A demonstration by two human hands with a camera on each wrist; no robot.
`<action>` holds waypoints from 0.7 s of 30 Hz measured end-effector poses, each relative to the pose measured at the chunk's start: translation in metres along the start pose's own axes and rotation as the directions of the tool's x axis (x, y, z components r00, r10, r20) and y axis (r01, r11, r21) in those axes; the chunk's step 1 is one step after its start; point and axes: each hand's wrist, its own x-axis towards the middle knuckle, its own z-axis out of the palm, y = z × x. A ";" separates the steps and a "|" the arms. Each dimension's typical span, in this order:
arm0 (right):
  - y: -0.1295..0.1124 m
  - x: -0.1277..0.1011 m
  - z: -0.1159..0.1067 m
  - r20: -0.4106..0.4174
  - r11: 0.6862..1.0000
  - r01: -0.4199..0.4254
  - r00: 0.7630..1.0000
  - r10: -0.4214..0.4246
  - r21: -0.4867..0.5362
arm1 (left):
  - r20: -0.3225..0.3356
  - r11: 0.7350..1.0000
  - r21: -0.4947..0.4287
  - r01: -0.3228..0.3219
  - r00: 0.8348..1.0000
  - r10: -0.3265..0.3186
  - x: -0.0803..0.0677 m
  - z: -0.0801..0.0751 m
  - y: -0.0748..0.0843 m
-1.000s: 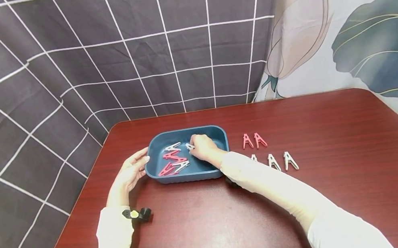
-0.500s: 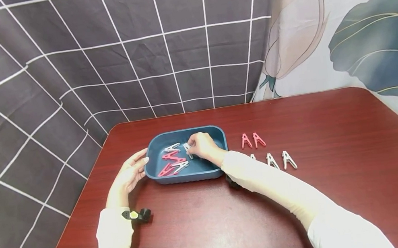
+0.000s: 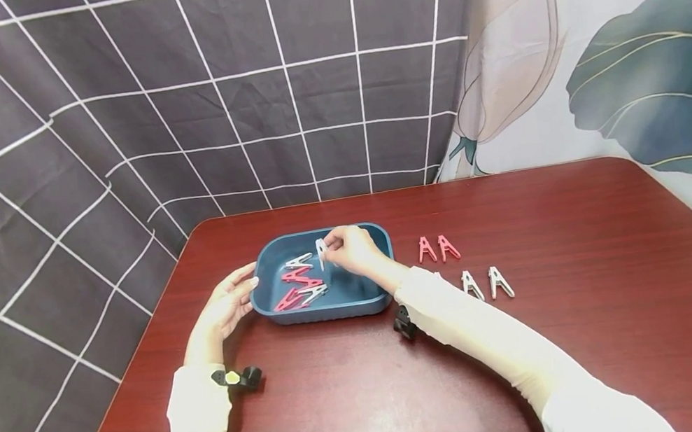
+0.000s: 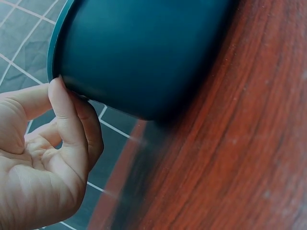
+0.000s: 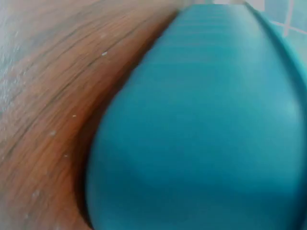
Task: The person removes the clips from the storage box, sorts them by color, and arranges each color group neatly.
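We see the right hand (image 3: pixel 352 249) pinching a white clothespin (image 3: pixel 321 252) just above the blue tub (image 3: pixel 330 308), centre of the frame; the left hand (image 3: pixel 229 304), fingers relaxed, touches the tub's left rim. Red and white pins (image 3: pixel 299 288) lie inside; five more pins (image 3: pixel 462 267) rest on the bench (image 3: pixel 586 331), to the tub's right.

table (image 3: pixel 586 331): dark red wood
tub (image 3: pixel 355 305): blue, on it between the hands
red pegs (image 3: pixel 438 248): beyond the right forearm
white pegs (image 3: pixel 486 283): beside that forearm
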 end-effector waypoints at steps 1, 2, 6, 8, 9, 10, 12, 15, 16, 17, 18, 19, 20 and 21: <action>-0.001 -0.002 -0.002 -0.002 1.000 0.004 1.000 -0.004 0.010 | 0.000 1.000 -0.006 0.002 1.000 -0.002 -0.001 0.000 0.000; -0.001 -0.003 -0.004 -0.005 1.000 0.009 1.000 -0.009 0.022 | 0.002 1.000 -0.009 0.003 1.000 -0.003 -0.002 0.001 0.001; -0.003 -0.011 -0.014 -0.018 0.995 0.036 0.999 -0.035 0.089 | 0.014 1.000 -0.015 -0.001 1.000 0.001 -0.009 0.005 0.007; -0.003 -0.016 -0.019 -0.021 0.989 0.048 0.999 -0.045 0.137 | 0.019 1.000 -0.020 -0.005 1.000 0.005 -0.011 0.007 0.010; -0.003 -0.019 -0.020 -0.021 0.986 0.050 0.999 -0.047 0.157 | 0.022 1.000 -0.023 -0.006 1.000 0.006 -0.012 0.007 0.011; -0.002 -0.022 -0.022 -0.019 0.983 0.053 0.999 -0.050 0.174 | 0.025 1.000 -0.027 -0.006 1.000 0.007 -0.013 0.007 0.012; 0.001 -0.028 -0.025 -0.007 0.976 0.056 0.998 -0.056 0.210 | 0.030 0.999 -0.034 -0.008 1.000 0.009 -0.013 0.007 0.012; 0.005 -0.038 -0.029 0.018 0.966 0.061 0.998 -0.067 0.251 | 0.035 0.999 -0.035 -0.013 0.999 0.014 -0.012 0.006 0.011; 0.007 -0.042 -0.032 0.024 0.963 0.064 0.997 -0.072 0.260 | 0.037 0.999 -0.034 -0.014 0.999 0.016 -0.011 0.006 0.011; 0.008 -0.046 -0.034 0.030 0.960 0.065 0.997 -0.077 0.273 | 0.039 0.999 -0.031 -0.016 0.999 0.017 -0.011 0.006 0.010; 0.009 -0.050 -0.037 0.033 0.956 0.067 0.996 -0.080 0.285 | 0.039 0.999 -0.030 -0.016 0.999 0.018 -0.010 0.006 0.010; 0.010 -0.053 -0.040 0.036 0.953 0.069 0.996 -0.084 0.296 | 0.038 0.999 -0.027 -0.018 0.999 0.019 -0.009 0.006 0.010; 0.011 -0.057 -0.044 0.041 0.949 0.072 0.995 -0.089 0.308 | 0.036 0.999 -0.029 -0.016 0.999 0.017 -0.009 0.006 0.010; 0.012 -0.061 -0.048 0.043 0.947 0.072 0.995 -0.090 0.312 | 0.037 0.999 -0.031 -0.015 0.999 0.016 -0.009 0.006 0.010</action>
